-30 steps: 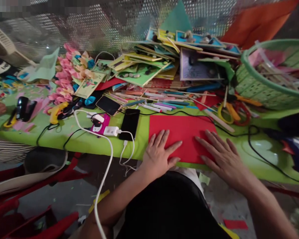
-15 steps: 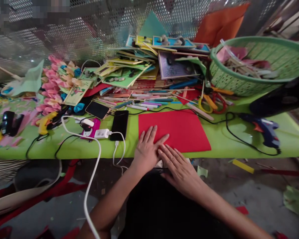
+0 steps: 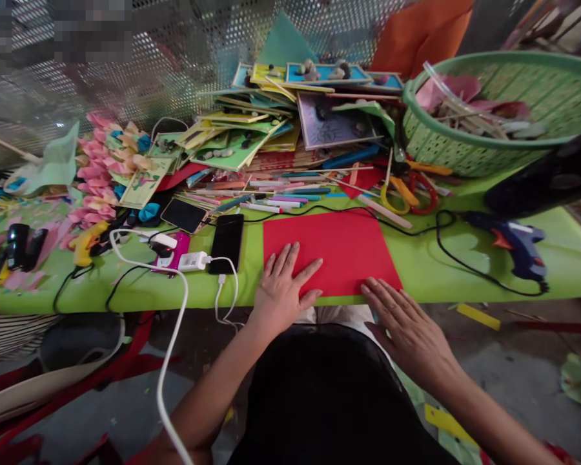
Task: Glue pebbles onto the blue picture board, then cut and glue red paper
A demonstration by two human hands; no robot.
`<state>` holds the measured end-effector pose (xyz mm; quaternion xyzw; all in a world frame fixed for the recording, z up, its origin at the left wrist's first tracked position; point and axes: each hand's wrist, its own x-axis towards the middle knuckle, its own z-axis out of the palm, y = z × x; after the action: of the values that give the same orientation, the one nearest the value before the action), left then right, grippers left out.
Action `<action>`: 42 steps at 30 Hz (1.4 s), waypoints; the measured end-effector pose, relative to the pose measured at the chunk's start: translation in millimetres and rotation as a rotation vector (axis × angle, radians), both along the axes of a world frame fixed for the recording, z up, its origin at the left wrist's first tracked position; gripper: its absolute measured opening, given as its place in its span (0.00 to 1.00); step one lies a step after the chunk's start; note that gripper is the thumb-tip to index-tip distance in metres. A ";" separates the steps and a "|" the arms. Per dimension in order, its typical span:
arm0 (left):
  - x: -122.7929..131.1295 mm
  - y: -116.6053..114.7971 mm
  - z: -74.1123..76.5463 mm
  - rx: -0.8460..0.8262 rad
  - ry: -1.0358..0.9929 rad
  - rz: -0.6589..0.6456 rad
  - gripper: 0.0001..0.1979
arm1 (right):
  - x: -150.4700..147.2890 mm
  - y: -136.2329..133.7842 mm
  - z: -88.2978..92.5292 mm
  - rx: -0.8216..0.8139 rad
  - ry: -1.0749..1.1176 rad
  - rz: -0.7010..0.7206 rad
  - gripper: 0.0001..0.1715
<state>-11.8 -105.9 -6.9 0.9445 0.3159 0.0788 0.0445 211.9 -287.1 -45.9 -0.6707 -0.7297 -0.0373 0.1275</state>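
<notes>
A red sheet of paper (image 3: 334, 248) lies flat near the front edge of the green-covered table (image 3: 232, 292); I cannot tell whether it is folded. On its left front corner rests my left hand (image 3: 281, 287), palm down with the fingers spread. My right hand (image 3: 407, 320) lies at the sheet's front right edge, its fingers stretched out and its fingertips on the paper. Neither hand grips anything. Just left of the sheet is a black phone (image 3: 226, 243) with a white cable beside it.
A blue glue gun (image 3: 510, 242) with a black cord lies right of the sheet. Behind stand scissors (image 3: 407, 194), markers (image 3: 290, 200), piled cards (image 3: 252, 139) and a green basket (image 3: 494, 145). Left are a purple power adapter (image 3: 172, 253), a white cable (image 3: 174, 336) and a yellow glue gun (image 3: 88, 244).
My right hand has slid right along the sheet's front edge, away from my left hand. My left hand stays on the sheet's left side. The view has shifted slightly.
</notes>
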 end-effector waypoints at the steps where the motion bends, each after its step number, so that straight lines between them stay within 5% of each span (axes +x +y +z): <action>1: -0.2 0.5 0.1 0.000 0.005 0.001 0.31 | 5.5 -3.4 0.4 0.002 -0.002 -0.020 0.45; 8: 1.0 -5.9 4.2 0.015 0.046 0.009 0.29 | 16.6 -11.4 4.3 -0.005 0.030 -0.110 0.42; 17: 41.6 -78.2 -5.8 0.039 0.086 -0.169 0.36 | 13.7 -13.3 2.0 0.035 0.092 -0.107 0.42; 31: -51.6 -73.6 -15.6 0.018 0.119 0.170 0.39 | 13.3 -14.3 4.8 -0.047 0.186 -0.142 0.42; 42: -59.5 -65.2 -8.6 0.002 0.025 0.214 0.35 | 16.4 1.0 1.3 0.064 0.083 -0.096 0.42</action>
<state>-71.2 -171.2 -15.5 0.9063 0.4153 0.0718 0.0310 228.2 -286.1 -44.6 -0.7013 -0.6894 -0.0389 0.1773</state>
